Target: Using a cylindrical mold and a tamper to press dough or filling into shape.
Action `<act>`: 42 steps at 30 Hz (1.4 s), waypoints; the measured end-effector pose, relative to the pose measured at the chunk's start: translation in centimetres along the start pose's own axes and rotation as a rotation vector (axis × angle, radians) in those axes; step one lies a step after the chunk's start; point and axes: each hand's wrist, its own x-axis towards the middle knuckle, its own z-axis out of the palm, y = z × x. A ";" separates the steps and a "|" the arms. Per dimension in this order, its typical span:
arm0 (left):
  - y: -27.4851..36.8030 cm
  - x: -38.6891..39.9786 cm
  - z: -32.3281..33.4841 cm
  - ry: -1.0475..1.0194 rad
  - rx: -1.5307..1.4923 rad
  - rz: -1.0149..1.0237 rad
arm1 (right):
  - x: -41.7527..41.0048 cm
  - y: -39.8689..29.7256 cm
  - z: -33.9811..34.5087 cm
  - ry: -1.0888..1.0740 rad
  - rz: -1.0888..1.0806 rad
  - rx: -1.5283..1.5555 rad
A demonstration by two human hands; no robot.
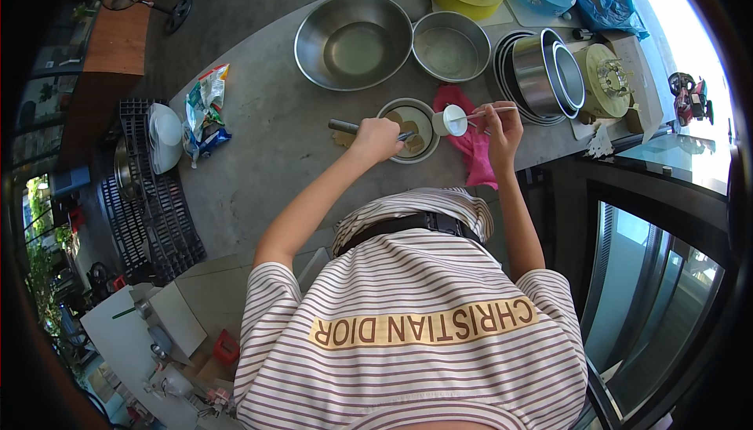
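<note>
My left hand (375,139) is closed around a tool with a dark grey handle (343,126); its other end shows past my fingers over a round metal cake pan (421,158). Flat brownish pieces (414,143) lie inside the pan, and their material is unclear. In my right hand (501,131) are a thin white stick (494,109) and what looks like the handle of a small white cup (455,120). The cup is tilted at the pan's right rim, and the stick reaches into its mouth. A pink cloth (477,156) lies beneath the cup and my right hand.
Behind the pan stand a large steel bowl (306,56) and another round pan (452,53). Nested cake tins (532,71) are stacked at right, near a decorated yellow cake (603,80). Crumpled packets (206,106) lie at left, beside a black plastic crate (156,218).
</note>
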 end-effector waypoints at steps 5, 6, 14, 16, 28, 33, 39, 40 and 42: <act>-2.9 1.3 3.1 -0.105 -0.313 -0.084 | -0.3 -0.3 0.6 0.042 0.081 -0.058; -2.9 1.5 2.5 -0.107 -0.312 -0.080 | -0.3 -0.4 0.6 0.053 0.086 -0.049; -3.3 1.3 0.4 -0.386 -0.678 -0.263 | -0.3 -0.4 0.6 0.062 0.104 -0.037; -3.7 1.7 1.5 -0.442 -0.738 -0.256 | -0.2 -0.5 0.9 0.049 0.104 -0.034; -4.7 2.6 3.5 -0.640 -0.985 -0.417 | 0.3 -0.4 1.7 0.041 0.125 -0.088; -5.8 2.3 4.2 -0.756 -1.259 -0.413 | 0.4 -0.5 1.8 0.032 0.126 -0.096; -4.0 1.5 3.4 -0.801 -1.363 -0.345 | 1.0 -0.9 2.1 -0.006 0.130 -0.145; -3.5 1.6 3.4 -0.779 -1.323 -0.333 | 1.1 -1.0 2.3 -0.009 0.131 -0.146; -2.8 1.6 3.4 -0.758 -1.284 -0.320 | 1.4 -1.2 2.5 -0.039 0.120 -0.157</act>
